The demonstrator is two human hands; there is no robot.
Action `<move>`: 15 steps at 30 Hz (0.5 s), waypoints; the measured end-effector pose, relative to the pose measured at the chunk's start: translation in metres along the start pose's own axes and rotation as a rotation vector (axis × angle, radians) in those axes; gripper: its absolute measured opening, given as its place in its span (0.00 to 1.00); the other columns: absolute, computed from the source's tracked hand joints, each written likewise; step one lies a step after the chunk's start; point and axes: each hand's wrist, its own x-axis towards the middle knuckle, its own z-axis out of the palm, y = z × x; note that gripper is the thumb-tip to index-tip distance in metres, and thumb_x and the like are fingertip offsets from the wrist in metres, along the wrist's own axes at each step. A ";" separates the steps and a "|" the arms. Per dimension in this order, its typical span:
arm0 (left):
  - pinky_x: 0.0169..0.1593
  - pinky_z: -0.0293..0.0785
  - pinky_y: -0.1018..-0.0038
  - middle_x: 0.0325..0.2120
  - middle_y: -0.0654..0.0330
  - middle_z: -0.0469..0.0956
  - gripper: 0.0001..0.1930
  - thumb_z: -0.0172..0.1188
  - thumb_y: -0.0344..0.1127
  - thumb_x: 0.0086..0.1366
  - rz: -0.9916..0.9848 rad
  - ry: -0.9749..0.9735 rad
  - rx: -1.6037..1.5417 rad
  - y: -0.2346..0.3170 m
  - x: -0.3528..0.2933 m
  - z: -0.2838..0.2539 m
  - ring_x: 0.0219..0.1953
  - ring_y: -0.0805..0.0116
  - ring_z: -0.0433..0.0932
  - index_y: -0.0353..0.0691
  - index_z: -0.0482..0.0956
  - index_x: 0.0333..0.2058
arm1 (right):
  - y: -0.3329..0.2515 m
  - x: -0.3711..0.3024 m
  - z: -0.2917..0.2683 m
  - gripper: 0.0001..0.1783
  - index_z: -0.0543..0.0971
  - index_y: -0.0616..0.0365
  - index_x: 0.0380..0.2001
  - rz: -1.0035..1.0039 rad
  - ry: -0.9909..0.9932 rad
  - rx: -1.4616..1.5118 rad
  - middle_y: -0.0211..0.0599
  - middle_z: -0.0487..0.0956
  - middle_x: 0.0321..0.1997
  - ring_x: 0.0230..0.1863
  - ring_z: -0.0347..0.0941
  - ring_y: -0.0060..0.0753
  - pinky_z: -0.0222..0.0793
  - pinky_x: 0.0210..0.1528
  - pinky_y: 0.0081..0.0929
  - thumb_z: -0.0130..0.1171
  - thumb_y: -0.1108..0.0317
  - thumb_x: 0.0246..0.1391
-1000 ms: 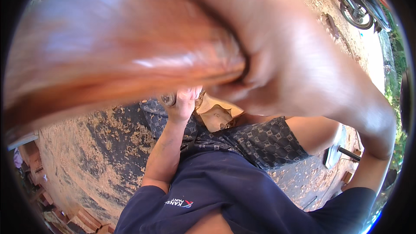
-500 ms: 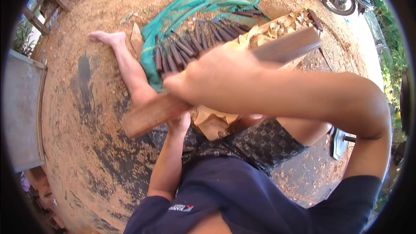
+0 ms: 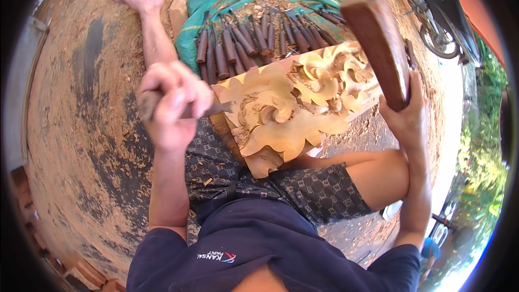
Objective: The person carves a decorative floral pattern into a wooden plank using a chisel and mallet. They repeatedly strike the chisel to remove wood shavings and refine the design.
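Observation:
My left hand [image 3: 175, 94] is closed around a carving chisel [image 3: 219, 108], blurred by motion. The chisel's blade points right, toward the left end of a pale wooden board [image 3: 289, 139]; whether it touches the wood I cannot tell. Leaf-like scrolls are carved in relief on the board, which lies slanted across my lap. Off to the right, my right hand [image 3: 406, 121] grips the narrow end of a dark brown wooden mallet [image 3: 377, 46]. Its thick end is raised up and to the left, above the board's right end.
Beyond the board, several dark-handled chisels [image 3: 243, 40] lie side by side on a green cloth [image 3: 189, 27]. Wood shavings cover the ground [image 3: 108, 146]. My bare left leg [image 3: 159, 38] stretches forward beside the cloth. A motorbike [image 3: 440, 21] stands at the far right.
My right hand has swung from the middle to the right, and the mallet now stands upended. My left hand has moved up and left; its chisel and the carved board now show.

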 end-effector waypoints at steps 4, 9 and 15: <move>0.21 0.71 0.75 0.22 0.60 0.73 0.08 0.57 0.23 0.70 0.002 0.021 -0.044 -0.039 -0.008 0.006 0.19 0.73 0.73 0.38 0.69 0.31 | 0.020 -0.008 0.014 0.32 0.72 0.59 0.58 0.002 0.070 -0.028 0.39 0.80 0.33 0.32 0.76 0.28 0.74 0.36 0.31 0.69 0.72 0.49; 0.24 0.69 0.80 0.22 0.65 0.73 0.09 0.63 0.21 0.66 -0.089 0.157 -0.090 -0.051 -0.021 0.019 0.22 0.81 0.72 0.36 0.72 0.30 | 0.021 -0.011 0.011 0.34 0.69 0.65 0.62 -0.017 0.046 -0.071 0.35 0.78 0.34 0.31 0.73 0.24 0.72 0.34 0.27 0.68 0.74 0.52; 0.29 0.65 0.80 0.24 0.68 0.73 0.08 0.66 0.22 0.64 -0.153 0.239 0.019 -0.052 -0.031 0.024 0.26 0.83 0.70 0.37 0.78 0.27 | 0.007 -0.004 0.008 0.39 0.66 0.66 0.66 0.098 -0.030 -0.100 0.41 0.82 0.37 0.35 0.78 0.26 0.75 0.37 0.28 0.70 0.73 0.52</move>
